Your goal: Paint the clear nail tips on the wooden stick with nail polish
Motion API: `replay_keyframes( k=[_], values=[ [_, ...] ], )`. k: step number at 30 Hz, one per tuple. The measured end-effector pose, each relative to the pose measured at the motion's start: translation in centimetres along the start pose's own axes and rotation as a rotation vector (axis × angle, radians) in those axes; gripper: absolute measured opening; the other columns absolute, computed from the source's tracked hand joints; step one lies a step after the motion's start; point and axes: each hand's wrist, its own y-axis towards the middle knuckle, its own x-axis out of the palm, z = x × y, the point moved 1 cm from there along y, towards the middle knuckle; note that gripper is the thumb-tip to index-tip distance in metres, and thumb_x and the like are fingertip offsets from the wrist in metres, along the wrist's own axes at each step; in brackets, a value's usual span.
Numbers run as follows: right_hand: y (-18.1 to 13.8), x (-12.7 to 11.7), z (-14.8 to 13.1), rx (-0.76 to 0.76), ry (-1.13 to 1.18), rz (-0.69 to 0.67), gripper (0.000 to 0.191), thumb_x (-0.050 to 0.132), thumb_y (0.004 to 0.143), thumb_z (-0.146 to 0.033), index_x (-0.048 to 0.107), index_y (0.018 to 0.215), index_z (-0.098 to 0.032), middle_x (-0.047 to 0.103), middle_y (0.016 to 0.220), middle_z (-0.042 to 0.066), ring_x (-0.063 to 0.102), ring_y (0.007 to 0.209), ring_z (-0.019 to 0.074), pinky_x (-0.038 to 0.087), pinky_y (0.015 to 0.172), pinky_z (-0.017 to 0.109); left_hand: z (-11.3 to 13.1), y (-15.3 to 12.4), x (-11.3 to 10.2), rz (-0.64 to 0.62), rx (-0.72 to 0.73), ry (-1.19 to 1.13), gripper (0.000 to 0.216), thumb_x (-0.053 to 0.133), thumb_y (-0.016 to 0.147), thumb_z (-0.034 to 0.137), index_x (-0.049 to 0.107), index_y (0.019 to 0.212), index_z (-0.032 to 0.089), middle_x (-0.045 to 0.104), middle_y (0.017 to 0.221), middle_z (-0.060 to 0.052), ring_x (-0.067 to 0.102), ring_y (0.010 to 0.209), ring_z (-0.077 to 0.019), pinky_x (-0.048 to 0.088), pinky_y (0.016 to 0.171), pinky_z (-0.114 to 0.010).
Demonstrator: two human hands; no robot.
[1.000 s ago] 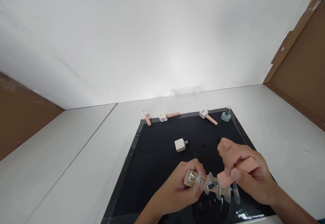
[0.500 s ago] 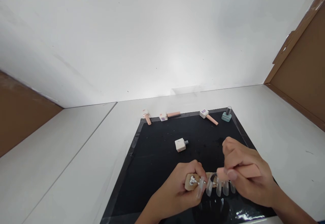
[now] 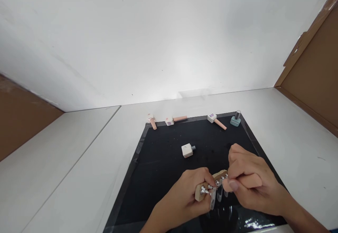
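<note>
Left hand (image 3: 188, 190): closed round the near end of a wooden nail-tip holder (image 3: 210, 186), gripped from below, held above the mat w/ its far end tilted up to the right.
Right hand (image 3: 249, 183): fingers pinched together on a pink polish cap (image 3: 244, 183), pressed against the holder's far end; brush itself hidden, couldn't tell if it touched a tip.
Hands rel. to each other: close together, nearly meeting at the holder.
Holder: metal studs (image 3: 202, 190) along its top, clear false nail tips (image 3: 213, 198) hanging off the near edge; exact count not readable.
Black mat (image 3: 158, 166): lay under both hands, glossy at the near edge.
Open bottle (image 3: 187, 150): small white square one w/ grey neck, on its side mid-mat, apart from the hands.
Back edge, l. to r.: three white bottles w/ pink caps lying flat (image 3: 151, 121) (image 3: 175, 120) (image 3: 216, 121), then a teal polish bottle (image 3: 235, 118) upright at the far right corner.
White table (image 3: 66, 169): round the mat on all sides.
Brown cardboard (image 3: 314, 63): stood at right, well clear.
</note>
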Motion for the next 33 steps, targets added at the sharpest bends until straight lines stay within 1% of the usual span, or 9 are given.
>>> replay_keyframes(
  k=[4, 7, 10, 14, 18, 22, 26, 30, 33],
  values=[
    [-0.09, -0.09, 0.09, 0.027, -0.018, 0.029, 0.023, 0.045, 0.076, -0.003, 0.039, 0.067, -0.023, 0.037, 0.053, -0.006, 0.036, 0.049, 0.0122, 0.033, 0.047, 0.025, 0.11, -0.11, -0.02, 0.003, 0.041, 0.065, 0.019, 0.047, 0.073, 0.004, 0.043, 0.076, 0.022, 0.037, 0.062, 0.008, 0.035, 0.051, -0.0069, 0.028, 0.051, -0.017],
    [-0.08, 0.05, 0.05, 0.001, 0.078, 0.051, 0.024, 0.047, 0.078, -0.005, 0.037, 0.065, -0.023, 0.037, 0.052, -0.006, 0.035, 0.048, 0.0120, 0.034, 0.047, 0.025, 0.17, -0.03, -0.03, -0.001, 0.067, 0.094, 0.018, 0.047, 0.074, 0.006, 0.042, 0.078, 0.022, 0.037, 0.062, 0.008, 0.036, 0.051, -0.0073, 0.028, 0.050, -0.017],
    [-0.10, 0.25, 0.08, -0.016, 0.143, -0.008, 0.026, 0.047, 0.078, -0.006, 0.034, 0.063, -0.023, 0.037, 0.050, -0.007, 0.034, 0.047, 0.0112, 0.034, 0.048, 0.026, 0.17, 0.20, -0.02, 0.004, 0.070, 0.138, 0.017, 0.049, 0.075, 0.008, 0.040, 0.077, 0.022, 0.037, 0.061, 0.008, 0.037, 0.051, -0.0078, 0.029, 0.051, -0.017],
    [-0.16, 0.18, 0.23, -0.003, 0.081, -0.056, 0.023, 0.046, 0.076, -0.003, 0.039, 0.065, -0.022, 0.039, 0.052, -0.006, 0.036, 0.049, 0.0115, 0.034, 0.048, 0.025, 0.16, 0.40, 0.08, 0.004, 0.073, 0.183, 0.017, 0.049, 0.076, 0.009, 0.038, 0.075, 0.022, 0.035, 0.060, 0.008, 0.036, 0.050, -0.0080, 0.028, 0.050, -0.017],
    [-0.19, 0.03, 0.32, 0.007, 0.003, -0.010, 0.023, 0.046, 0.076, -0.002, 0.040, 0.067, -0.022, 0.039, 0.053, -0.006, 0.037, 0.050, 0.0115, 0.034, 0.047, 0.025, 0.19, 0.18, 0.12, 0.005, 0.104, 0.230, 0.015, 0.046, 0.078, 0.009, 0.040, 0.077, 0.023, 0.036, 0.061, 0.008, 0.037, 0.050, -0.0081, 0.028, 0.050, -0.017],
    [-0.21, 0.27, 0.48, -0.014, 0.088, 0.049, 0.025, 0.046, 0.077, -0.004, 0.036, 0.065, -0.023, 0.037, 0.052, -0.007, 0.033, 0.048, 0.0111, 0.034, 0.047, 0.025, 0.09, 0.02, 0.04, 0.010, 0.120, 0.236, 0.016, 0.046, 0.077, 0.008, 0.040, 0.079, 0.023, 0.035, 0.061, 0.008, 0.036, 0.049, -0.0078, 0.028, 0.049, -0.017],
    [-0.25, 0.41, 0.65, -0.039, 0.149, -0.024, 0.025, 0.046, 0.073, -0.003, 0.033, 0.065, -0.023, 0.034, 0.052, -0.007, 0.032, 0.047, 0.0104, 0.033, 0.048, 0.025, 0.13, 0.27, 0.00, 0.021, 0.120, 0.237, 0.018, 0.048, 0.076, 0.008, 0.038, 0.077, 0.023, 0.034, 0.060, 0.009, 0.035, 0.049, -0.0076, 0.028, 0.049, -0.017],
    [-0.36, 0.20, 0.69, -0.034, 0.077, -0.090, 0.023, 0.046, 0.074, -0.002, 0.038, 0.067, -0.023, 0.036, 0.054, -0.007, 0.035, 0.050, 0.0113, 0.032, 0.049, 0.025, 0.35, 0.45, 0.10, 0.022, 0.120, 0.239, 0.018, 0.048, 0.076, 0.010, 0.036, 0.076, 0.023, 0.033, 0.060, 0.008, 0.036, 0.049, -0.0078, 0.028, 0.048, -0.017],
    [-0.40, 0.10, 0.65, -0.044, 0.029, -0.084, 0.022, 0.046, 0.075, -0.002, 0.040, 0.068, -0.023, 0.037, 0.054, -0.007, 0.035, 0.049, 0.0117, 0.033, 0.049, 0.026, 0.30, 0.35, 0.17, 0.028, 0.125, 0.245, 0.016, 0.046, 0.077, 0.010, 0.038, 0.076, 0.023, 0.035, 0.059, 0.008, 0.037, 0.049, -0.0080, 0.029, 0.048, -0.017]
  ],
)
